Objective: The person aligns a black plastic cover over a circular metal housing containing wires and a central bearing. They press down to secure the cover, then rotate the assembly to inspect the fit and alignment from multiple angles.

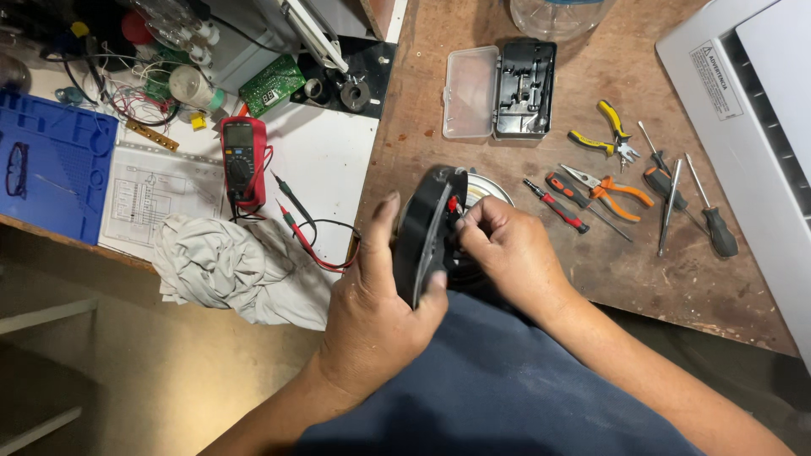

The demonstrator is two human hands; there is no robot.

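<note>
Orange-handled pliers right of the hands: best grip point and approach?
Probably the orange-handled pliers by the paired orange handles at the right end, from above: they lie flat on the wooden bench, nose pointing up-left. Screwdrivers crowd that side, so come straight down.

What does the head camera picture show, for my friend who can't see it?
A left hand grips a black round part on edge while the right hand pinches at its red spot. Pliers, screwdrivers and a red meter lie around on the workbench.

Black round housing [427, 232], on edge, upright
</note>
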